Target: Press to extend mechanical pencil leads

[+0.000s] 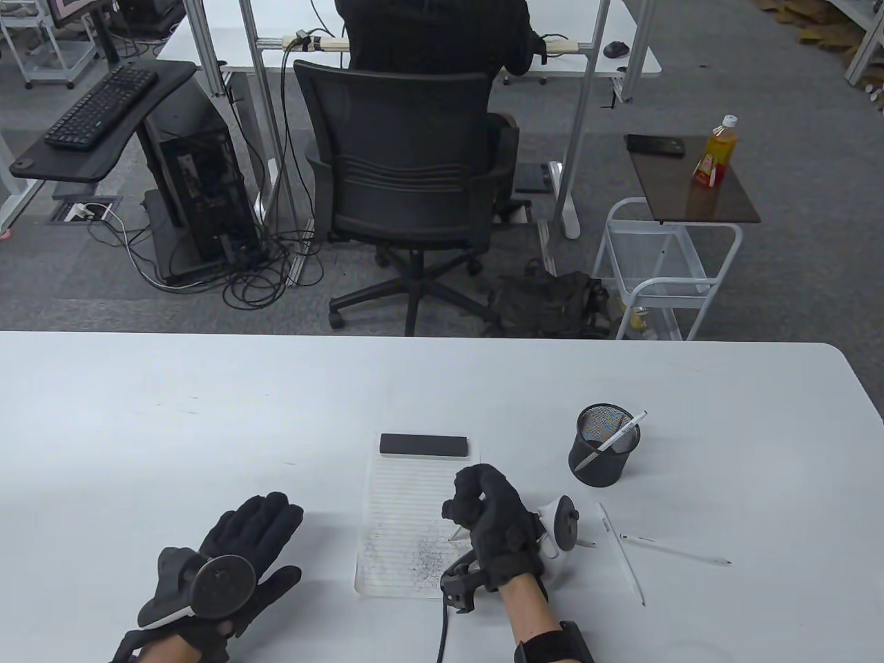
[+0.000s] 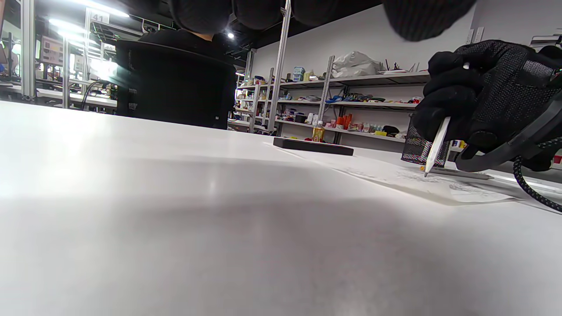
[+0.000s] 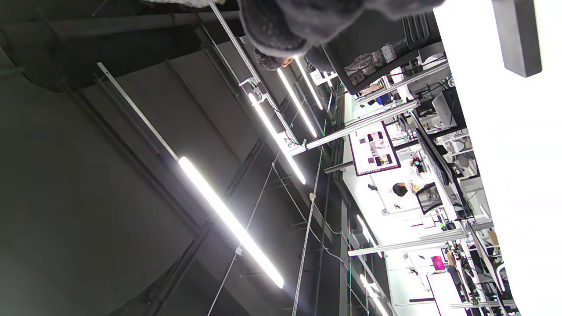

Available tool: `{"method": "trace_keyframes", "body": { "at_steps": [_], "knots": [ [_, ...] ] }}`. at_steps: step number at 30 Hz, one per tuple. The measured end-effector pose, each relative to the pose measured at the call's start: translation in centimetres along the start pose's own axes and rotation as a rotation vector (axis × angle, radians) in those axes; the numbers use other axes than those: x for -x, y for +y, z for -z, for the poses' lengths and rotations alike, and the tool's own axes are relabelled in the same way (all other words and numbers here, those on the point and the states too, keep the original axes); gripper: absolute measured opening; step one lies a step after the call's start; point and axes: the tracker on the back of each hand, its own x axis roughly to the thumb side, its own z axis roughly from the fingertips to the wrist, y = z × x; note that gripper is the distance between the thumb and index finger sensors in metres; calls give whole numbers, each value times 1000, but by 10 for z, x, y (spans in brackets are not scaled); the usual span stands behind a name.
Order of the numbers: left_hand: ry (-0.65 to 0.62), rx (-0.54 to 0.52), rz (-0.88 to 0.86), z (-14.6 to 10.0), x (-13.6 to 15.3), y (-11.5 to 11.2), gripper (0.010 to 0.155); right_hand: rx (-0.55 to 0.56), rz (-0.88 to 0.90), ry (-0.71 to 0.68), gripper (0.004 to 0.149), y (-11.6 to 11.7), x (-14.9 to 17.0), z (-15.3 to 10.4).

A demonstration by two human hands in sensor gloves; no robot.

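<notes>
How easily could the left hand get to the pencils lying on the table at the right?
Probably not easily. The left hand rests flat at the left; the loose pencils lie beyond the right hand, which holds a pencil over the notepad between them.

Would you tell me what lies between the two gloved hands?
In the table view, the lined pad lies between left hand and right hand, its near part marked with pencil scribbles.

Grey carpet (image 1: 760,290), black office chair (image 1: 407,173).
</notes>
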Motion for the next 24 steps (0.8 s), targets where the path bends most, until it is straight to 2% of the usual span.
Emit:
{"method": "trace_keyframes", "body": {
  "at_steps": [5, 7, 9, 11, 13, 14, 15, 18, 22, 24],
  "knots": [
    [0, -4, 1, 0, 0, 1, 80, 13, 74, -43, 55, 2, -8, 1],
    [1, -3, 1, 0, 0, 1, 80, -34, 51, -53, 62, 6, -19, 3],
    [3, -3, 2, 0, 0, 1, 80, -110, 29, -37, 63, 12, -36, 5],
    [2, -5, 4, 0, 0, 1, 80, -148, -95, 15, 52, 16, -56, 7],
    [2, -2, 5, 0, 0, 1, 80, -122, -365, 62, 52, 18, -74, 6],
    [2, -2, 7, 0, 0, 1, 80, -152, -517, 78, 53, 18, -80, 6],
    [1, -3, 7, 0, 0, 1, 80, -237, -712, 127, 52, 19, -89, 4],
    [-2, -4, 7, 0, 0, 1, 80, -372, -1065, 249, 51, 23, -97, -2],
    [-4, -4, 8, 0, 0, 1, 80, -496, -1309, 393, 51, 21, -92, -15],
    [-6, -4, 10, 0, 0, 1, 80, -521, -1438, 438, 51, 17, -87, -20]
  ]
}}
